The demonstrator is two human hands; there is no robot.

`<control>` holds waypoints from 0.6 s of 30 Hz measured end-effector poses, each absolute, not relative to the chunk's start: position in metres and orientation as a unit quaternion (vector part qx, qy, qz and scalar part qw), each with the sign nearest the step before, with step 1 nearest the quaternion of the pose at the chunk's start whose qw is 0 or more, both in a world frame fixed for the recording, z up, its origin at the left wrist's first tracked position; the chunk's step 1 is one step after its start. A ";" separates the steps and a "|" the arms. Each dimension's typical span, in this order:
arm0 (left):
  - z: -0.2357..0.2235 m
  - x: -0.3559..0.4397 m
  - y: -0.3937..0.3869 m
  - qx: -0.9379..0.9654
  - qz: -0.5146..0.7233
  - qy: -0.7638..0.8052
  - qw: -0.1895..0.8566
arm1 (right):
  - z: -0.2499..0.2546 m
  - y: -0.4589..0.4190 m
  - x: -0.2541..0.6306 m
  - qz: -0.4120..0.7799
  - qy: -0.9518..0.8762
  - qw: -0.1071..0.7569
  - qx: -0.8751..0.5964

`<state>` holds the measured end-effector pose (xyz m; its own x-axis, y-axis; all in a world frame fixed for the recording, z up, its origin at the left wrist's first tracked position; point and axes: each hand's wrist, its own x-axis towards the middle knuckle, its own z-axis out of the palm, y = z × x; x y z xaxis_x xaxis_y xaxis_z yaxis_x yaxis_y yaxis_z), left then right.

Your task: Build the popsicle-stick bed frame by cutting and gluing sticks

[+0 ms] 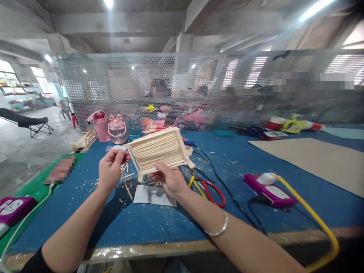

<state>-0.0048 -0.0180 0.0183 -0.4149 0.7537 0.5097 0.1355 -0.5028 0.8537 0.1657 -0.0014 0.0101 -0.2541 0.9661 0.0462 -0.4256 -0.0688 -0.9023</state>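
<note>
Head view: right fingers [163, 169] clamp the stick tray [157, 147], likely to steady it; left fingers [121, 156] pinch together just beside it.

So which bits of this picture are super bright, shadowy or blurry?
In the head view, the long white ceiling light glares; head view again, a dark shadow lies on the blue tabletop below the left hand; same view, the grey perforated metal screen looks hazy and smeared toward the right.

Forearms [78, 223] forward, left fingers [121, 153] in a pinch, right fingers [162, 168] curled.
</note>
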 end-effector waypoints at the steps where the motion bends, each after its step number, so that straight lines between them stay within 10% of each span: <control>1: 0.017 -0.006 -0.015 0.491 0.709 0.455 0.221 | 0.012 0.000 0.166 0.684 -0.408 0.527 -0.297; 8: 0.004 0.003 -0.013 0.610 0.495 0.474 0.398 | 0.022 0.010 0.176 0.759 -0.303 0.508 -0.272; 18: 0.000 0.021 -0.021 0.505 0.503 0.420 0.562 | 0.004 0.014 0.170 0.746 -0.368 0.496 -0.248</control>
